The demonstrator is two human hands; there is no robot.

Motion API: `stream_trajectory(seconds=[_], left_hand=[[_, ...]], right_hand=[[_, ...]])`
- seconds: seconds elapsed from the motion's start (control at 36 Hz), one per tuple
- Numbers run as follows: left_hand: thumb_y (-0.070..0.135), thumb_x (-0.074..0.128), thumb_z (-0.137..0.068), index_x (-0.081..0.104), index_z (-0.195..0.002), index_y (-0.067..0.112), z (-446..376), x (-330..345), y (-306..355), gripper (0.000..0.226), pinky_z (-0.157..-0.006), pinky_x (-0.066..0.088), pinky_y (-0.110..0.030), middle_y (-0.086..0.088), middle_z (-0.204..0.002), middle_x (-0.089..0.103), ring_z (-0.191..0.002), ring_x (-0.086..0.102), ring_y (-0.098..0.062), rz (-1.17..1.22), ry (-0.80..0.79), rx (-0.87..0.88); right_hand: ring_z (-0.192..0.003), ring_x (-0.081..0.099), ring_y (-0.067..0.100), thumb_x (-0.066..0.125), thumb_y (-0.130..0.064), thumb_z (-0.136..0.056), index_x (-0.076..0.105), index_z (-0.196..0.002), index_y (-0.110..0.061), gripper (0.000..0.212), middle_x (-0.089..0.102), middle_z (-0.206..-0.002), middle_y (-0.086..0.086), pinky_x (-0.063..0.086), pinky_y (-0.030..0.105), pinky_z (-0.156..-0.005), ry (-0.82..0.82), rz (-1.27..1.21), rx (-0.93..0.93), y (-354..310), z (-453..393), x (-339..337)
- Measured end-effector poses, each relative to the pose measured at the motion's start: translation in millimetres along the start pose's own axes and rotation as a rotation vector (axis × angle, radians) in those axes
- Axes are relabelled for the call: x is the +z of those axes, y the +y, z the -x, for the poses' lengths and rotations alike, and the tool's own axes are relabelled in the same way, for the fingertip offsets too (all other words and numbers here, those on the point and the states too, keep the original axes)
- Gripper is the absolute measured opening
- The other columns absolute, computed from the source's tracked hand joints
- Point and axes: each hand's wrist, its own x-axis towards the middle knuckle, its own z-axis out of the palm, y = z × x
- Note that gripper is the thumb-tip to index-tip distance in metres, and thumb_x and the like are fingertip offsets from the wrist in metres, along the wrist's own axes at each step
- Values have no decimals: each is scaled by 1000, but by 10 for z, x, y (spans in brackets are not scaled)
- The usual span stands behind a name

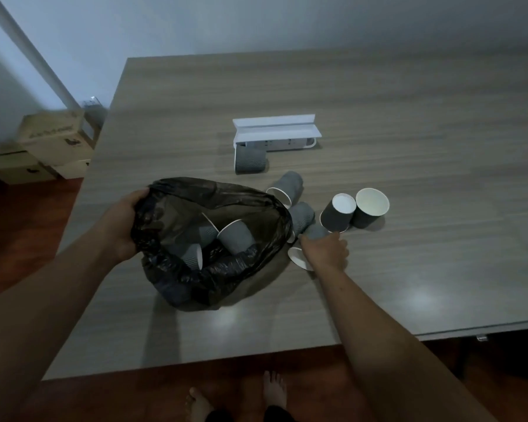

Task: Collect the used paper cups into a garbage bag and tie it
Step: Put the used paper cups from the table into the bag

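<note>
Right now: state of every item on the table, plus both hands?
garbage bag: open, untied, cups inside
left hand: grips bag rim
right hand: grips a lying cup
held cup: on its side beside the bag
upright cup: standing, looks empty
inverted cup: upside down, tilted
far cup: on its side by the power strip
power strip: under white cover

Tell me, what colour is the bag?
Black, a bit see-through. The bag shows in the head view, with grey cups inside.
</note>
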Motion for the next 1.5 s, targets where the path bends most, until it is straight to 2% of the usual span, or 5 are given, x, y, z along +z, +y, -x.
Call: stream_trajectory(seconds=[0.31,0.83,1.03,1.19,1.5], left_hand=[[37,43,-101,68,-104,12,62,214,-3,35,-65,61,-31,-6,-91,75,-71,73,-20,-69,-58,2],[40,39,-102,67,-107,12,-20,87,83,40,-74,52,-37,-7,-86,76,-74,74,-21,13,-69,33],[42,40,-100,55,-137,9,-158,-129,165,52,-92,50,-42,-15,-130,63,-116,61,-30,16,-85,43],[40,47,-94,65,-118,13,-180,-61,144,41,-88,51,-41,-10,-115,71,-93,72,-25,-16,-160,49],[39,41,-102,62,-128,11,-184,109,231,44,-89,52,-40,-11,-122,69,-112,64,-28,-46,-76,40]], right_hand=[[-91,65,26,73,-37,-67,61,-112,-11,53,67,-108,9,52,23,-67,70,-494,-53,155,151,-347],[-114,59,25,72,-24,-83,56,-132,-5,55,61,-123,13,45,35,-103,-335,-187,-724,-753,832,495],[-111,53,30,56,-16,-89,58,-120,-4,33,56,-121,16,38,31,-93,134,-257,-491,-800,191,34],[-124,46,38,57,-58,-79,46,-135,-7,77,46,-137,18,41,42,-100,-16,-111,50,-651,-247,285],[-102,65,33,70,-47,-61,62,-114,-11,65,66,-113,12,53,40,-89,18,-433,38,-538,-247,296]])
